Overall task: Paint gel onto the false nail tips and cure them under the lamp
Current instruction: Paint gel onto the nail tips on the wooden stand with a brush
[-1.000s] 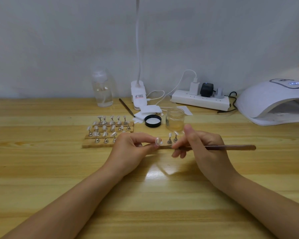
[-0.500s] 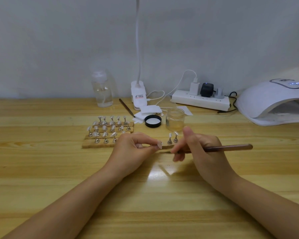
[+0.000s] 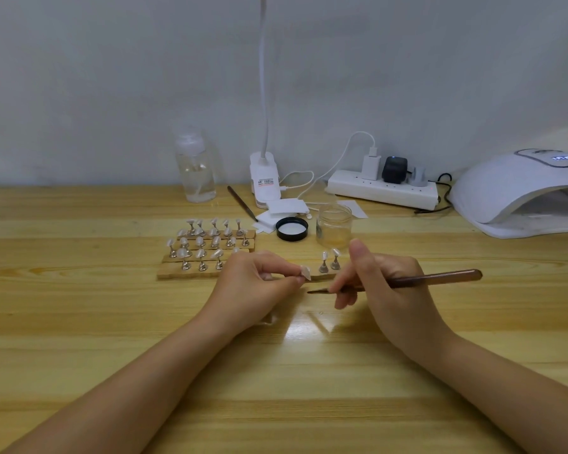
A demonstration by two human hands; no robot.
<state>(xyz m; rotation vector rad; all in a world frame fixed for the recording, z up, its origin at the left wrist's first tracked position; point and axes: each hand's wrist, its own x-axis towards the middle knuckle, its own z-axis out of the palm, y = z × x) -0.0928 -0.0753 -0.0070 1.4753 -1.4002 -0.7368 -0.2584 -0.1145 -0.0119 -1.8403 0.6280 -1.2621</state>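
Note:
My left hand (image 3: 258,285) pinches a small stand with a pale false nail tip (image 3: 305,273) at its fingertips, just above the table. My right hand (image 3: 382,283) grips a brown gel brush (image 3: 436,278) like a pen; its dark tip points left, a little below and right of the nail tip, apart from it. Behind my left hand lie wooden strips (image 3: 191,273) carrying several nail tips on metal stands. Two more stands (image 3: 329,262) sit on a strip between my hands. The open gel jar (image 3: 334,227) stands behind them. The white curing lamp (image 3: 518,194) is at the far right.
A black jar lid (image 3: 292,228) and white wipes (image 3: 284,208) lie beside the jar. A clear liquid bottle (image 3: 195,172), a clip desk lamp (image 3: 264,178), a spare brush (image 3: 242,203) and a power strip (image 3: 382,191) with cables line the wall.
The brush tip has dropped away from the nail tip, now a little lower and to its right. My left hand has tilted the held tip slightly; the rest is unmoved.

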